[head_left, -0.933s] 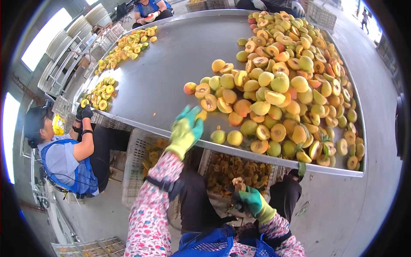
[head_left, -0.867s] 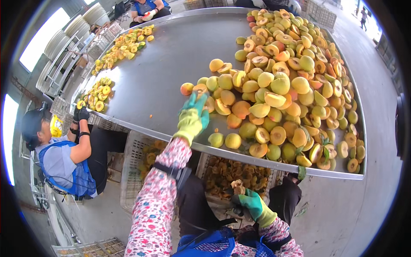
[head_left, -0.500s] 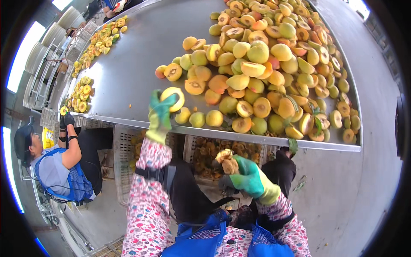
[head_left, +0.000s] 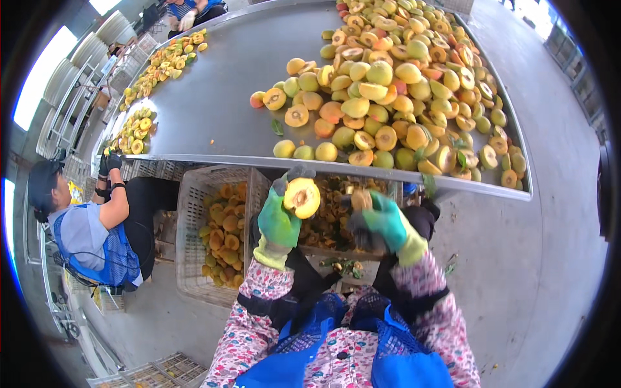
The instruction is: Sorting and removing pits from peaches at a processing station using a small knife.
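Note:
Gloved in green and yellow, my left hand (head_left: 279,223) is closed around a halved yellow peach (head_left: 302,198), whose cut face with its brown centre is turned up. It is just off the near edge of the metal table (head_left: 233,84). To its right, my right hand (head_left: 385,223), in a matching glove, grips a small tan-brown object (head_left: 361,199). That object is blurred and I cannot make out its kind. Both hands are above a crate (head_left: 346,253) holding brownish fruit pieces. A large pile of peaches (head_left: 381,97), many halved, covers the table's right side.
A pale perforated crate (head_left: 182,239) holding peach halves stands left of my legs. A co-worker in a blue vest (head_left: 116,246) sits at the left, near small fruit heaps (head_left: 134,132). Another person (head_left: 194,13) is at the far side. The table's raised rim (head_left: 323,167) runs before me.
My left hand has come back from over the table toward me with the peach half. My right hand has risen slightly, still gripping the tan-brown object. The view has shifted, showing more of the left crate.

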Motion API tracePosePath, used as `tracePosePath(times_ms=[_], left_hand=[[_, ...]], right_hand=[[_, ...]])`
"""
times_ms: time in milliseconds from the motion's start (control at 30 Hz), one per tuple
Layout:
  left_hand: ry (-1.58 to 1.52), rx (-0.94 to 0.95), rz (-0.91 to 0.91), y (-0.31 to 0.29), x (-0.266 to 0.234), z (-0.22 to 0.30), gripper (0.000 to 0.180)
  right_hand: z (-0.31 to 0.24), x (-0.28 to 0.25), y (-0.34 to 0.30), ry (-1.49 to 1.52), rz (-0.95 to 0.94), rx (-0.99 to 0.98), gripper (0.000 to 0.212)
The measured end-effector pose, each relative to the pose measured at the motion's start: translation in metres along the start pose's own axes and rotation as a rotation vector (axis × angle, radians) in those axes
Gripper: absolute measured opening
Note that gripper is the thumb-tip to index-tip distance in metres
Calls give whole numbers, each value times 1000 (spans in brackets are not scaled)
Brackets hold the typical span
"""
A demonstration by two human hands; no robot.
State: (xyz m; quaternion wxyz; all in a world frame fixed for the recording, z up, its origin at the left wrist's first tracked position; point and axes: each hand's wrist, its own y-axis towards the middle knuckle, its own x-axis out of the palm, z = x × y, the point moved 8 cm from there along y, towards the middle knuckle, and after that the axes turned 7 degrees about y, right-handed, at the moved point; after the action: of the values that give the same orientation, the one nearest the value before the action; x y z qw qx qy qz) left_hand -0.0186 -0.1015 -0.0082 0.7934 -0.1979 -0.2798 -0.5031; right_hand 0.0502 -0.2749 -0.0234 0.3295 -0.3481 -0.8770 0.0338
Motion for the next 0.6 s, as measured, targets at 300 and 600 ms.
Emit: tracePosePath(times_ms=[300,600], left_hand=[[126,8,-26,-16,27,-2,51],[514,261,125,-24,37,-23,39]], right_hand=[[-44,66,-29,-1201,166,-261,30],[-15,60,-24,-1219,235,-243,37]])
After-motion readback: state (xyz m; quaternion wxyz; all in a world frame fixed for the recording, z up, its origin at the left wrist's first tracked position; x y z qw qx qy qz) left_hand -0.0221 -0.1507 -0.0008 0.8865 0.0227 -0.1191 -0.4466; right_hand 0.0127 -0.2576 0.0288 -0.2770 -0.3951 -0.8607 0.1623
